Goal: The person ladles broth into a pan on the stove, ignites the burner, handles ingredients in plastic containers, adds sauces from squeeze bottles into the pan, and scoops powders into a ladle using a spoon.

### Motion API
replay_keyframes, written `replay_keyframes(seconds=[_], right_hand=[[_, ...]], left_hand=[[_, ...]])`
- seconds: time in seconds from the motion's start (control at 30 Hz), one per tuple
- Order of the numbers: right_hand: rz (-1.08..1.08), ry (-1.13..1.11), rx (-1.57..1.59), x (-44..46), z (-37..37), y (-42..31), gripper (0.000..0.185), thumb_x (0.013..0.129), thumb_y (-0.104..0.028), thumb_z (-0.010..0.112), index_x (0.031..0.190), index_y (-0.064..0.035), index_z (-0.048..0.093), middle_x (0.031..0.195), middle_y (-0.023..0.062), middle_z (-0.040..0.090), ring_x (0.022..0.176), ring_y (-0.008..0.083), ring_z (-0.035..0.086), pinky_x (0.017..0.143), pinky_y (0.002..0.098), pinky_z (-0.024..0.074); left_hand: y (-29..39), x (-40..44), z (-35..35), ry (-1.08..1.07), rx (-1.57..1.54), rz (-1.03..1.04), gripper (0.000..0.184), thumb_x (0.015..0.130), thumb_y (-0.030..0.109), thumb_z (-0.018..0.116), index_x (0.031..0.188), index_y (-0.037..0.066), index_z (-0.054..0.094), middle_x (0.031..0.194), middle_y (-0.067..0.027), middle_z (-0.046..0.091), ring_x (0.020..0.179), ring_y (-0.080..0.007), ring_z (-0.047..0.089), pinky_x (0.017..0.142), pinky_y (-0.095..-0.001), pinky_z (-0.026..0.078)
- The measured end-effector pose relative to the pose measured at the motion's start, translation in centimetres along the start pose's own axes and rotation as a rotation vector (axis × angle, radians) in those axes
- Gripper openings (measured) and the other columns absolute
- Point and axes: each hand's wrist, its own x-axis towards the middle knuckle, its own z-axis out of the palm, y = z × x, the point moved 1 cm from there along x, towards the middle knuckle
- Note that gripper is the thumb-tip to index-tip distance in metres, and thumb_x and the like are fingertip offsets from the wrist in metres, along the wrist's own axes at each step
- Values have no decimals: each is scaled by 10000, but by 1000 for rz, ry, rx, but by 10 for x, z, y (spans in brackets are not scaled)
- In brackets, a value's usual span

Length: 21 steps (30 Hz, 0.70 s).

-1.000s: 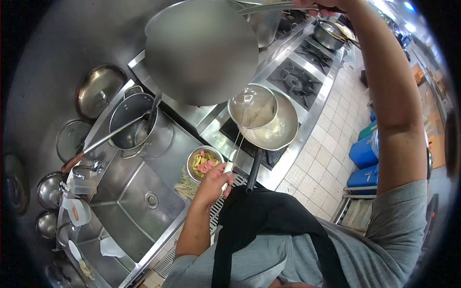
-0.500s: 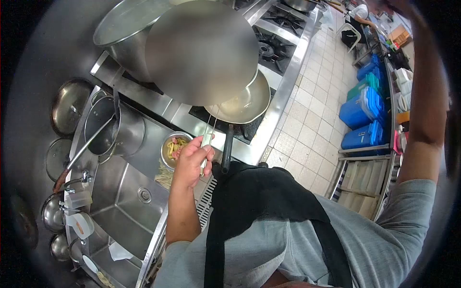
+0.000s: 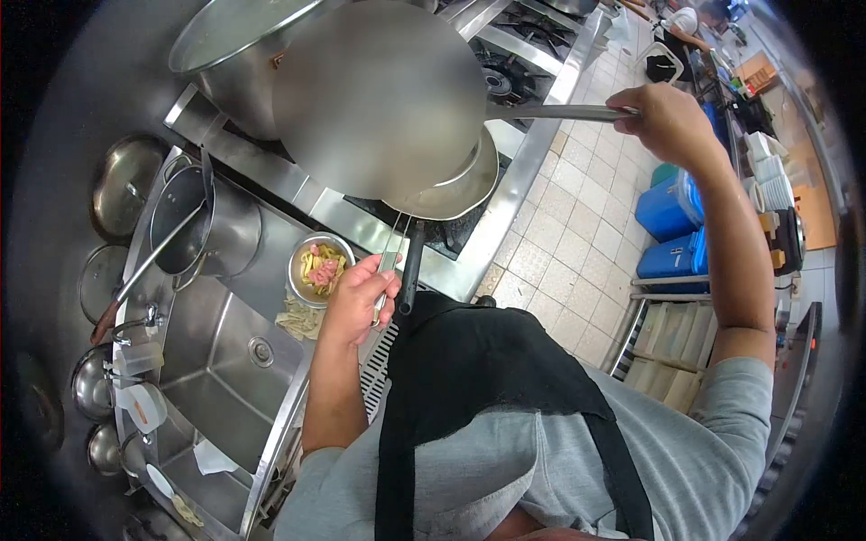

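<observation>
My left hand (image 3: 363, 296) is closed around the pale metal handle of what looks like a wire-handled strainer (image 3: 393, 242). Its two wires run over a frying pan (image 3: 480, 187) on the burner; the pan's black handle (image 3: 412, 270) points toward me. At the upper right, my right hand (image 3: 667, 122) grips a long-handled metal utensil (image 3: 564, 113), held out sideways above the stove edge. A large grey blur hides that utensil's far end, the strainer's head and much of the pan. Left of my left hand sits a metal bowl (image 3: 296, 270) of pink and yellow-green pieces.
A steel sink (image 3: 216, 329) lies at left, with a deep pot (image 3: 236, 225) behind it holding a long-handled tool. A cloth (image 3: 299, 320) rests by the bowl. A larger pot (image 3: 230, 81) stands on the stove. Blue bins (image 3: 663, 212) line the right; a person (image 3: 686, 32) is farther back.
My right hand has come down from the top right corner and now shows holding the long handle. My left hand keeps its grip. The view has shifted slightly.
</observation>
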Motion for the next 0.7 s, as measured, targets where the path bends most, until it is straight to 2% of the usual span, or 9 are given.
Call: replay_keyframes(seconds=[0.17,0.33,0.37,0.4,0.47,0.5,0.57,0.63,0.7], right_hand=[[-120,326,-287,-4,-7,7,267,862,-217,667,1128,-226,688,960,32,679,866,263,679,757,396,540],[-198,612,-117,8,-70,54,298,872,-223,671,1170,-228,673,1064,61,684,917,247,683,752,382,531],[-81,606,-147,8,-88,44,297,881,-227,665,1177,-204,674,1032,72,691,907,245,685,741,363,520],[-198,738,-192,11,-101,33,286,894,-223,656,1171,-156,682,863,86,694,746,205,679,631,329,513],[-218,796,-230,27,-121,17,348,910,-210,641,1249,-134,624,863,73,674,798,169,655,746,340,505],[-224,817,-227,41,-129,8,348,910,-210,641,1249,-134,624,863,73,674,798,169,655,746,340,505],[-191,723,-396,68,-143,-19,352,920,-237,630,1240,-93,624,741,74,641,618,127,612,573,308,498],[94,666,-285,25,-158,-135,159,880,-209,639,1009,-187,729,852,33,703,757,175,649,686,348,525],[11,563,-222,60,-168,-142,152,881,-220,632,994,-176,724,871,55,695,817,205,654,698,358,530]], left_hand=[[-7,8,-4,-6,36,-8,285,937,104,529,1193,-20,544,731,-18,556,430,-80,438,371,-204,353],[-10,9,-11,-15,37,-11,284,920,85,531,1187,-11,546,724,-17,555,423,-80,447,373,-204,355],[-11,9,-13,-18,31,-21,290,911,81,537,1188,-7,548,717,-16,554,422,-79,448,375,-204,355],[-8,9,-14,-19,28,-26,296,902,76,544,1188,-4,550,711,-14,553,422,-77,449,376,-204,355],[1,6,-14,-38,11,-32,282,903,85,549,1177,15,560,708,-11,550,427,-74,454,388,-198,356],[4,5,-15,-46,9,-17,273,911,93,546,1173,17,561,712,-10,549,431,-73,456,390,-196,356],[9,3,-19,-53,7,7,265,919,101,544,1170,19,562,716,-10,548,435,-72,459,392,-195,355],[11,2,-23,-75,22,25,261,933,112,535,1175,20,562,722,-9,549,439,-73,459,395,-192,354],[12,0,-28,-69,25,32,263,933,113,534,1177,18,561,722,-9,549,440,-74,460,397,-192,354]])
